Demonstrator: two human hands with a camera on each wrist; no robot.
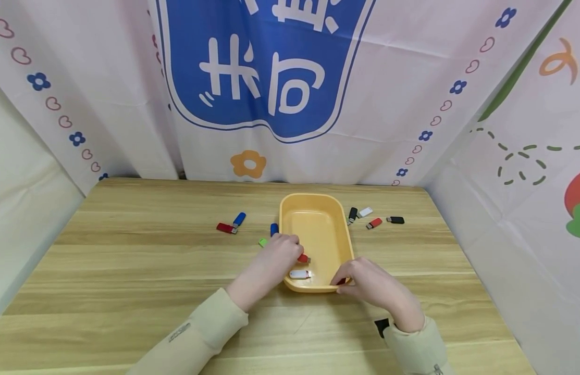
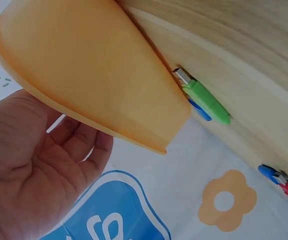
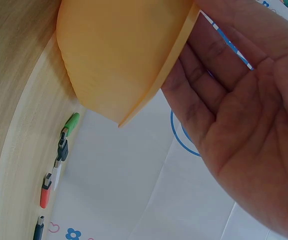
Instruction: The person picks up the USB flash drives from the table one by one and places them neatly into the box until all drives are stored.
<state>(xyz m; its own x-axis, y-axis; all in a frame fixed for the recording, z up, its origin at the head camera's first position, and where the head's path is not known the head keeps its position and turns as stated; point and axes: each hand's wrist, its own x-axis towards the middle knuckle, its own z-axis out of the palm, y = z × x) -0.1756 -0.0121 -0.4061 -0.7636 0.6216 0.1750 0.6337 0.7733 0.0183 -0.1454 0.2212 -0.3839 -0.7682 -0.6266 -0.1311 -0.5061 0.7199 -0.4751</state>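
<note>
A yellow plastic tray (image 1: 318,287) stands on the wooden table. My left hand (image 1: 281,256) reaches over its left rim, and its fingertips pinch a red USB flash drive (image 1: 304,258) inside the tray. Close below that drive, a white USB flash drive (image 1: 299,274) lies on the tray floor. At the near right corner my right hand (image 1: 367,281) has curled fingers inside the rim, gripping a dark red USB flash drive (image 1: 341,282) that is mostly covered. In both wrist views the tray wall hides the fingertips of the left hand (image 2: 44,160) and right hand (image 3: 248,115).
Left of the tray lie a green drive (image 1: 263,242), a blue drive (image 1: 274,229), and farther out another blue drive (image 1: 239,219) touching a red one (image 1: 225,227). To the right are black (image 1: 353,214), white (image 1: 365,212), red (image 1: 374,223) and black (image 1: 395,220) drives. A printed curtain (image 1: 205,151) hangs behind.
</note>
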